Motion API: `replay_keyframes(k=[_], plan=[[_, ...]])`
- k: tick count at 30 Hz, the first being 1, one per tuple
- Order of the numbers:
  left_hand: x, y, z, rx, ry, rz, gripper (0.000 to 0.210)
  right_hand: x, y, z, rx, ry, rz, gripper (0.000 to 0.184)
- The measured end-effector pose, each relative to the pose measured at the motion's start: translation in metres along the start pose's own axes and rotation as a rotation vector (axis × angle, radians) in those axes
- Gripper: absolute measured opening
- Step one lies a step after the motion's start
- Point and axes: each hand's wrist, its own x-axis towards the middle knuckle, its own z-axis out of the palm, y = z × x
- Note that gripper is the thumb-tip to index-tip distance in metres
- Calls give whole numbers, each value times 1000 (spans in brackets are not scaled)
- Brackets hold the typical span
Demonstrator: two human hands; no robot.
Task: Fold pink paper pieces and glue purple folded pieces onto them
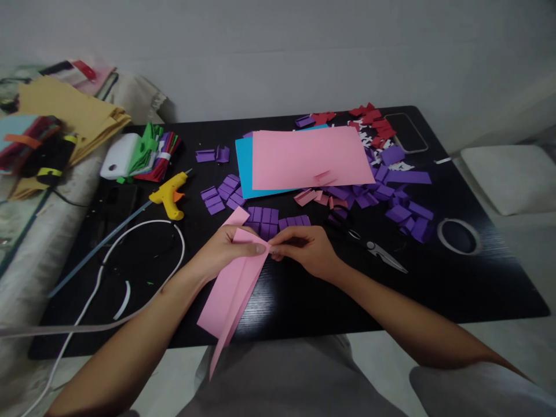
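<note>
Between my hands is a folded strip of pink paper (226, 289), slanting down past the table's front edge. My left hand (228, 249) is closed on it, the thumb lying flat over the fold. The fingertips of my right hand (304, 246) pinch its upper right corner. Just beyond my hands lie folded purple paper pieces (263, 219). Scissors (382, 255) with a black handle rest to the right of my right hand. A large pink sheet (304, 156) covers part of a blue sheet (243, 168) farther back.
A yellow glue gun (168, 194) with a long glue stick lies left, near a looped white cable (102, 272). Purple scraps (403, 208), red scraps (373, 119) and a roll of tape (459, 236) are on the right. Bundled coloured paper (152, 150) sits at the back left of the black table (339, 313).
</note>
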Motion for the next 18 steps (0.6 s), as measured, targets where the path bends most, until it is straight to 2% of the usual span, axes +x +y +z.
replay_keyframes(k=[8, 18], plan=[[0, -1, -1, 31, 16, 10, 17, 0, 4, 2, 21, -3, -1, 32], [0, -1, -1, -14, 12, -7, 15, 0, 3, 1, 8, -13, 4, 23]])
